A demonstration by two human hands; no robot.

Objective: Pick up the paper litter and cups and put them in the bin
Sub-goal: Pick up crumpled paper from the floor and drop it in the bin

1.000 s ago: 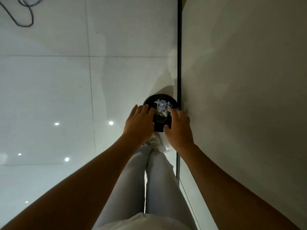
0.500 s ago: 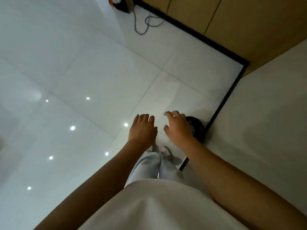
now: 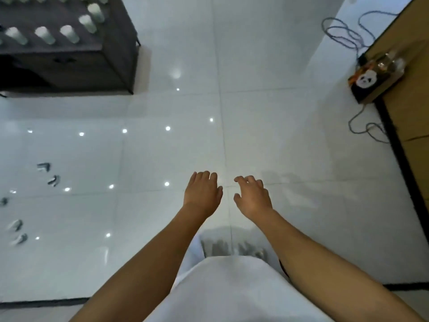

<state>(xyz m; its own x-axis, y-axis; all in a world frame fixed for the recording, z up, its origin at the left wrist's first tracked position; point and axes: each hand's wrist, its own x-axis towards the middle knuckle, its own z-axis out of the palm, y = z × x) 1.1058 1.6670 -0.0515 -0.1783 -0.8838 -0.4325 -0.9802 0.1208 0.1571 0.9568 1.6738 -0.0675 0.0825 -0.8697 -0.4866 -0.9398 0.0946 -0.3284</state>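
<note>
Head view looks down past a white shirt (image 3: pixel 232 291) to both arms held out over the tiled floor (image 3: pixel 290 112). Left hand (image 3: pixel 202 194) and right hand (image 3: pixel 253 197) hang side by side, apart, fingers loosely curled and holding nothing, likely freed after a drop and ready for more litter. Farther left, small blurred scraps (image 3: pixel 44 167) lie on the tiles, perhaps paper. Beyond them, cups (image 3: pixel 68 33) stand on a dark table (image 3: pixel 111 54); a panda box (image 3: pixel 369 82) sits by the far right wall. Half a second ago the black bin showed beside the right hand; now it is out of sight.
</note>
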